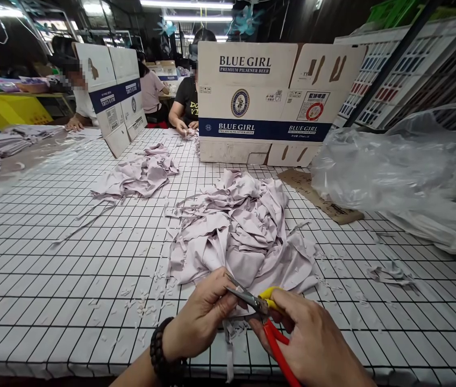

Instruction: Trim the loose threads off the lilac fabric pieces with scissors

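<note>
My right hand [308, 328] is wrapped round the handles of a pair of scissors [261, 305], one handle red and one yellow. Their blades point left, slightly apart, right at the fingertips of my left hand [201, 312]. That hand, with a dark beaded bracelet on the wrist, pinches the edge of a pale pink fabric piece. A narrow strip [229, 349] dangles below the fingers. Just beyond my hands lies a crumpled heap of the same pale pink fabric [244, 231]. Small cut scraps [145, 306] are scattered around it on the grid-patterned tablecloth [70, 290].
A second fabric pile [137, 174] lies farther left. Beer cartons stand as screens, one ahead [266, 102] and one at left [115, 97]. A clear plastic bag [405, 166] and a brown cardboard piece [320, 196] lie at right. Other people sit across the table.
</note>
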Available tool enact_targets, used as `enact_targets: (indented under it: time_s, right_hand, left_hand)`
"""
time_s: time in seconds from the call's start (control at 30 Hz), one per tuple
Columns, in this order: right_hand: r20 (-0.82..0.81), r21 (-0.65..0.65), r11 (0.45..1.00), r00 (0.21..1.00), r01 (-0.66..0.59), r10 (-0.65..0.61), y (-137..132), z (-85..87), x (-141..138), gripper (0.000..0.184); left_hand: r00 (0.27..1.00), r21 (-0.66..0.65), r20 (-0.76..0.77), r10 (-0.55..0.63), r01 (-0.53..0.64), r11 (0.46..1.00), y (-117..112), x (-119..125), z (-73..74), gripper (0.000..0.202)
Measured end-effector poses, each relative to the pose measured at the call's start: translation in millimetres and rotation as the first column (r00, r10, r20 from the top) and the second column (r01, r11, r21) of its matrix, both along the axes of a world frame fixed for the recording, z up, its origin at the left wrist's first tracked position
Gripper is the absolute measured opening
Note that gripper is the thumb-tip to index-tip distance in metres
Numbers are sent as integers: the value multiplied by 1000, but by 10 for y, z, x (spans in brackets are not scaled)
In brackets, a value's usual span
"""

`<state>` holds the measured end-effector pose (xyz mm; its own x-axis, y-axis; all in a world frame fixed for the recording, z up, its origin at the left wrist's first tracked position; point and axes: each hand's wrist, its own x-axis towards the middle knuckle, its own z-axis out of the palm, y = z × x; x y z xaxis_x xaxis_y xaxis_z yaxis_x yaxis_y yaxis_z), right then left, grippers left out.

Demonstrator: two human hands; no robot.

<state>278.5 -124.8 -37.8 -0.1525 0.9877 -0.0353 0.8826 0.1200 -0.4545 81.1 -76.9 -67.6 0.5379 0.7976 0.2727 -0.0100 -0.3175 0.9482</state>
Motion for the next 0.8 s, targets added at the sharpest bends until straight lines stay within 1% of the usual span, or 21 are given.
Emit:
enact_targets:
  time_s: [0.2,0.47,0.67,0.8]
  right_hand:
    - [-21,72,997,1000,-16,18,4,-58,5,36]
    - [-78,125,991,996,-44,54,28,-146,13,40]
    - [-101,153,986,991,-67,83,59,-209,16,35]
    - [-143,187,981,987,-51,79,90,-245,-11,36]
  left_hand:
    - [998,-71,64,-26,31,997,9,6,-10,32]
    - [989,-173,137,-50,74,982,23,-11,-40,33]
    - [981,-228,181,-76,117,967,16,-35,-48,32]
    - [977,-255,201,-71,122,959,17,-41,-52,33]
